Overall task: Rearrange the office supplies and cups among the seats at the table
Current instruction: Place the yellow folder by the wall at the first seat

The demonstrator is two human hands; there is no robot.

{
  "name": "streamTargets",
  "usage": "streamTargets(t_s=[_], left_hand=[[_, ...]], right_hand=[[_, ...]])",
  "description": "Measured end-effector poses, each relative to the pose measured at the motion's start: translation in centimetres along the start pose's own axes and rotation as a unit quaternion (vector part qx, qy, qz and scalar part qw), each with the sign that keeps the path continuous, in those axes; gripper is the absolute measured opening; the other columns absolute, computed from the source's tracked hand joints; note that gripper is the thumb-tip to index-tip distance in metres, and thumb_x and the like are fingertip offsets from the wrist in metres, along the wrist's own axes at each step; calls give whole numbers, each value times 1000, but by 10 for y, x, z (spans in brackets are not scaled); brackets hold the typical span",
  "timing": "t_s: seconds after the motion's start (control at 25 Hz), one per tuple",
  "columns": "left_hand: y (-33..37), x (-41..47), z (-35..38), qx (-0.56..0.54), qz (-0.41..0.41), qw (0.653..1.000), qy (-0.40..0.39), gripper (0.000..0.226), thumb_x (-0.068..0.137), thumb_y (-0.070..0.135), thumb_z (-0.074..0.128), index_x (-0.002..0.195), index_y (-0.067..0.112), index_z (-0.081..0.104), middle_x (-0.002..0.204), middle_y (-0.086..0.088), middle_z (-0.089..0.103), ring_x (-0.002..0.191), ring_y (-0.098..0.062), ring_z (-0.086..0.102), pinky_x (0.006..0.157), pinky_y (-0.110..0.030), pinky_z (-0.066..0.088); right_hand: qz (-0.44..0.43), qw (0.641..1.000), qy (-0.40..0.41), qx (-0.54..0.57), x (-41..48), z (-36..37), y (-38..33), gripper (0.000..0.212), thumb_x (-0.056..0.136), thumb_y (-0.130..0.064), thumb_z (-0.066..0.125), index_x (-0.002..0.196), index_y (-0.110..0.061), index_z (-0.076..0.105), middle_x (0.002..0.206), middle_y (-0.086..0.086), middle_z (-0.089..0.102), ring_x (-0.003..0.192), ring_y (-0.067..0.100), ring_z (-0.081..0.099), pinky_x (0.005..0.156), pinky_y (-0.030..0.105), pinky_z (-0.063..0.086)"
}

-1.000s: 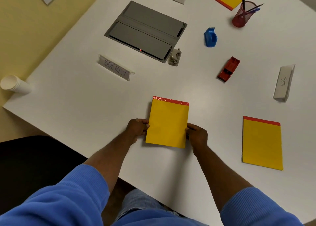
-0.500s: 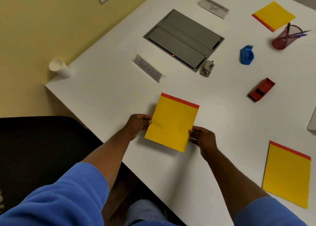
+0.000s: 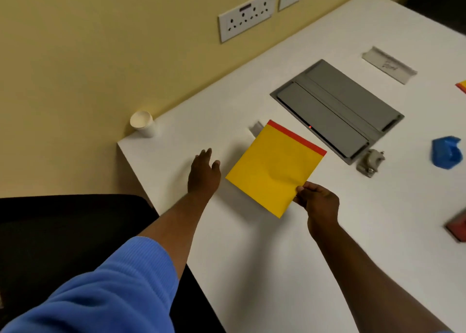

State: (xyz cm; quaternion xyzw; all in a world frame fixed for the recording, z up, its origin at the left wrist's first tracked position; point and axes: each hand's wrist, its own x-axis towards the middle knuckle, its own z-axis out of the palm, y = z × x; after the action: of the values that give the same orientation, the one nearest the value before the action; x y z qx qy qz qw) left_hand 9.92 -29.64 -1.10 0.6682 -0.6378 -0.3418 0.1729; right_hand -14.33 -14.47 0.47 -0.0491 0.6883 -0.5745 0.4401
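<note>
A yellow notepad [image 3: 274,167] with a red top strip is lifted over the white table [image 3: 252,257], pinched at its lower right corner by my right hand [image 3: 318,202]. My left hand [image 3: 203,175] is off the pad, fingers spread, stretched out over the table to the pad's left. A white paper cup [image 3: 143,123] stands at the table's far left corner, beyond my left hand. The pad hides most of a name card [image 3: 256,128] behind its top left edge.
A grey socket panel [image 3: 338,108] is set into the table behind the pad, with a small grey hole punch [image 3: 370,162] beside it. A blue tape dispenser [image 3: 447,152], a red stapler [image 3: 457,225] and another name card [image 3: 389,65] lie to the right. A black chair [image 3: 63,231] stands at left.
My left hand let go of the notepad and reached left toward the cup. My right hand alone carries the pad, which moved toward the socket panel. The view swung left.
</note>
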Motion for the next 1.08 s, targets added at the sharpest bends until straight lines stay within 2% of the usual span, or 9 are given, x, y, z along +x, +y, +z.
streamTargets(t_s=[0.12,0.28,0.36,0.48,0.68,0.76,0.92,1.0,1.08], left_hand=[[-16,38,5,156,43,987,-20,70,108,42,41,164,16,7,171,-10,1,158,-28,-2,127,-46,9],[-32,85,30,241,33,969,-54,84,104,60,31,162,14,-8,170,-14,-11,157,-32,-10,127,-51,3],[-37,105,44,263,29,963,-58,89,100,69,24,162,14,-9,170,-15,-13,157,-34,-13,126,-54,-4],[-37,129,58,273,30,961,-19,96,91,78,8,164,17,-3,170,-13,-9,157,-34,-12,122,-58,-9],[-39,150,70,279,38,957,67,91,97,78,18,164,18,10,171,-13,3,158,-34,-3,124,-61,2],[-44,148,74,276,48,956,86,89,98,77,20,164,19,10,171,-12,3,158,-34,-3,125,-60,4],[-45,150,74,273,51,956,99,88,98,75,23,164,19,10,172,-12,3,158,-33,-2,125,-59,3],[-43,150,74,276,48,955,94,88,98,75,21,164,18,10,171,-11,3,158,-32,-2,125,-59,3],[-43,149,74,278,42,956,88,89,97,76,18,164,17,8,172,-11,1,158,-32,-3,125,-59,3]], right_hand=[[-8,1000,5,9,25,34,-18,16,87,9,69,94,-5,73,96,18,74,82,31,74,68,31,61],[-11,999,14,31,65,92,-37,20,87,10,68,87,-9,73,87,11,75,76,25,76,64,28,61],[-9,999,6,44,86,123,-45,21,88,12,67,88,-9,73,86,11,75,73,23,76,63,29,61],[19,997,2,75,114,171,-57,18,88,13,64,94,-3,72,94,20,74,81,30,76,73,40,63],[16,998,12,53,155,250,-65,17,88,13,66,86,-4,71,88,17,73,77,30,74,59,29,60],[18,999,17,41,167,276,-61,19,88,12,66,81,-5,71,83,15,73,73,29,73,60,30,60],[44,999,16,3,184,318,-46,11,90,8,63,91,3,73,78,13,70,70,29,70,68,38,62],[51,998,34,-12,187,331,-38,17,89,6,66,77,-3,74,72,11,71,69,31,71,65,39,62],[46,997,38,-46,188,336,-28,36,88,3,68,58,-16,70,62,6,69,71,35,73,68,44,62]])
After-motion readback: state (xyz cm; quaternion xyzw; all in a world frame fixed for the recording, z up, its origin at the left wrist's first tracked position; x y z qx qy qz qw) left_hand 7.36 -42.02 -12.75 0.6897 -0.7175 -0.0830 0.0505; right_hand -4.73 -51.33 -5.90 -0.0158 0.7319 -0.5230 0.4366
